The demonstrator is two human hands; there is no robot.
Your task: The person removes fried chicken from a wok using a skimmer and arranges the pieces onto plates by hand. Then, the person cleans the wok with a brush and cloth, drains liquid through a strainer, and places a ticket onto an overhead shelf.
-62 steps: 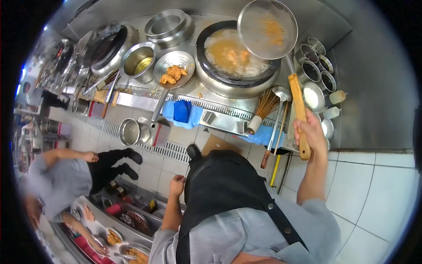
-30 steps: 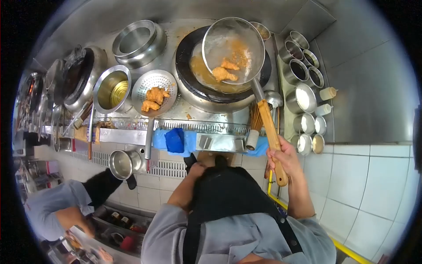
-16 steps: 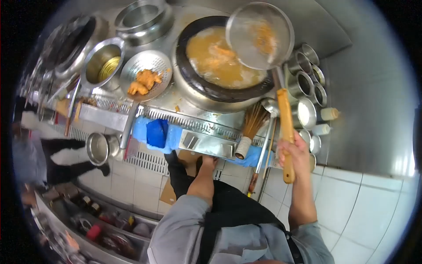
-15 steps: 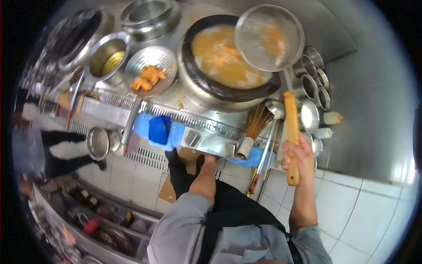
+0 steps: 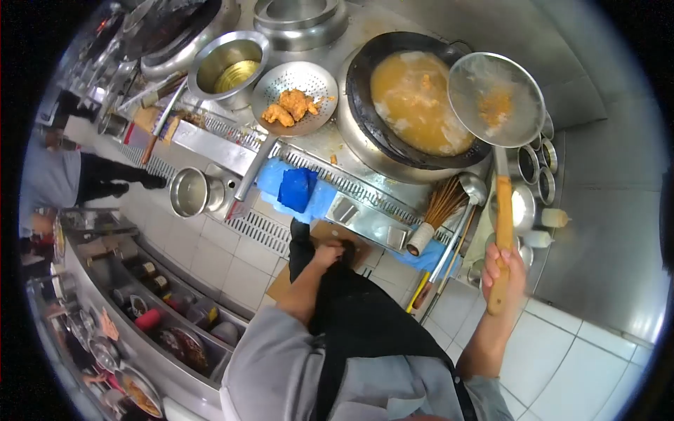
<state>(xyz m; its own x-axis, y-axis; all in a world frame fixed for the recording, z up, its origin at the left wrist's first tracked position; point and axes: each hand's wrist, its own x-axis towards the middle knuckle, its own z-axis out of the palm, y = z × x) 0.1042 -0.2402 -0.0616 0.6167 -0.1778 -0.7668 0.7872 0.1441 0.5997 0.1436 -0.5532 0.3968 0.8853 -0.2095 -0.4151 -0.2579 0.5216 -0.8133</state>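
My right hand [image 5: 504, 270] is wrapped around the wooden handle of a fine mesh skimmer [image 5: 523, 77]. Golden crumbs lie in its mesh, held up over the right rim of a black wok [image 5: 365, 112]. Cloudy, bubbling oil [image 5: 404, 88] fills the wok, and a fried piece floats in it. Low beside my black apron hangs my left hand [image 5: 328, 254], away from the cooktop; its finger posture is too small to make out. Several fried pieces [image 5: 291, 107] rest in a perforated ladle [image 5: 319, 81] left of the wok.
A bamboo brush [image 5: 439, 210] and a metal ladle [image 5: 472, 186] lie at the cooktop's front edge. Blue cloths [image 5: 297, 189] hang there. A pot with yellow oil [image 5: 210, 74] stands at left, seasoning containers [image 5: 523, 165] at right. Another person [image 5: 56, 175] stands far left.
The view has shifted left, so the cooktop sits further right in it. My right hand still grips the skimmer. My left hand now shows more fully beside the apron.
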